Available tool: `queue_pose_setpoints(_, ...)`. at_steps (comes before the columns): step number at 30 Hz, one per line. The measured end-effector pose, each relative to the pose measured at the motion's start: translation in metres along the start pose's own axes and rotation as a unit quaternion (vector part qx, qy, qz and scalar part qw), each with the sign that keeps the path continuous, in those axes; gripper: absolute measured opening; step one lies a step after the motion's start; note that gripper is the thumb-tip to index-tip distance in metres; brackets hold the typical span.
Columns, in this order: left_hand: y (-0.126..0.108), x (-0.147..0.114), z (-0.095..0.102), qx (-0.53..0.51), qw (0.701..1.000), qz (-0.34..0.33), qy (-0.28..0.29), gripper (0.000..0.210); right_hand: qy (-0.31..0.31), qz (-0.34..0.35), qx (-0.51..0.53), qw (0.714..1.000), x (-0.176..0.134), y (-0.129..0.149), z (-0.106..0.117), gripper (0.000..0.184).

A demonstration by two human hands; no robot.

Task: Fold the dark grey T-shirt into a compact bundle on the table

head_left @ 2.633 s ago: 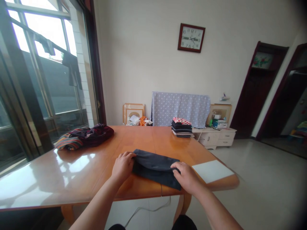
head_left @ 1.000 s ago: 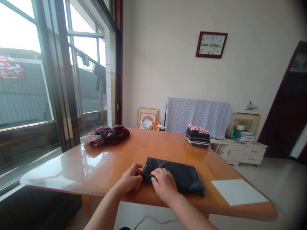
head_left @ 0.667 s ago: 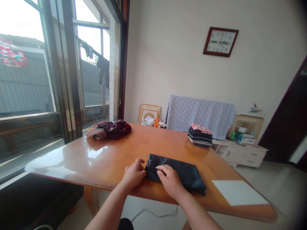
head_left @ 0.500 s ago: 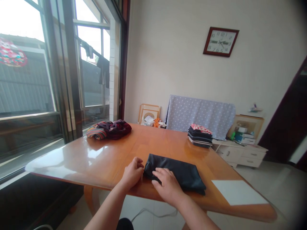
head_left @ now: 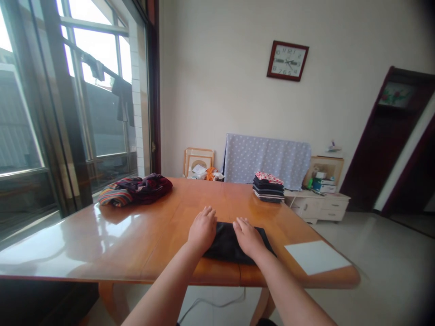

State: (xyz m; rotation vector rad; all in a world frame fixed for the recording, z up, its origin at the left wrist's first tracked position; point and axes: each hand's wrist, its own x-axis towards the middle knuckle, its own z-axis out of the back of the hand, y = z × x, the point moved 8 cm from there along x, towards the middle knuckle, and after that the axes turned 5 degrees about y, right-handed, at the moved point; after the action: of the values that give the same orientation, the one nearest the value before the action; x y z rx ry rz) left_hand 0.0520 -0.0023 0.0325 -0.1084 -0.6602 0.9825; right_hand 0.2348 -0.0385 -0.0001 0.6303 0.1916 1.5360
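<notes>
A folded black garment (head_left: pixel 226 246) lies flat near the table's front edge; its exact kind cannot be made out. My left hand (head_left: pixel 203 230) is at the garment's left side, fingers stretched forward and covering part of that edge. On top of the cloth, right of its middle, rests my right hand (head_left: pixel 248 235), palm down with the fingers extended. Neither hand grips anything. Farther back on the right stands a neat stack of folded clothes (head_left: pixel 268 188), with a red-and-white patterned piece on top.
The wooden table (head_left: pixel 163 235) has a loose heap of dark and striped clothes (head_left: pixel 136 189) at its back left. A white sheet (head_left: pixel 317 256) lies near the right corner. Beyond are a spotted cloth cover (head_left: pixel 265 156) and a low white cabinet (head_left: pixel 319 208). Windows line the left side.
The black garment has turned from slanting to nearly parallel with the table's front edge. My left hand has straightened its curled fingers along the left side. The view has swung right.
</notes>
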Motion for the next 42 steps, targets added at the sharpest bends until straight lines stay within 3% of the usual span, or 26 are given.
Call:
queue_pose_setpoints(4,0.01,-0.008,-0.048,0.053,0.991,-0.012,0.123,0.057,0.053,-0.055,-0.085,0.993,-0.017,-0.025,-0.023,0.07)
queue_pose_setpoints(6,0.021,-0.016,-0.058,0.056,0.988,-0.001,0.145,0.066,0.057,-0.069,-0.107,0.99,-0.025,-0.032,-0.027,0.075)
queue_pose_setpoints(13,0.023,-0.022,-0.056,0.081,0.983,-0.001,0.164,0.077,0.069,-0.094,-0.105,0.988,-0.027,-0.03,-0.018,0.079)
queue_pose_setpoints(17,0.019,-0.022,-0.056,0.1,0.978,-0.003,0.18,0.076,0.066,-0.062,-0.086,0.992,-0.016,0.005,-0.015,0.076)
queue_pose_setpoints(21,0.022,-0.022,-0.058,0.133,0.971,0.009,0.198,0.07,0.088,-0.004,-0.062,0.994,-0.003,0.045,-0.03,0.076)
queue_pose_setpoints(24,0.026,-0.022,-0.06,0.156,0.964,0.023,0.214,0.066,0.121,-0.012,-0.059,0.991,0.002,0.049,-0.045,0.079)
queue_pose_setpoints(29,0.026,-0.021,-0.06,0.163,0.962,0.035,0.217,0.071,0.122,-0.036,-0.077,0.989,-0.005,0.025,-0.046,0.087)
queue_pose_setpoints(42,0.024,-0.022,-0.052,0.153,0.96,0.072,0.222,0.083,0.133,-0.169,-0.139,0.967,-0.03,-0.054,-0.007,0.096)
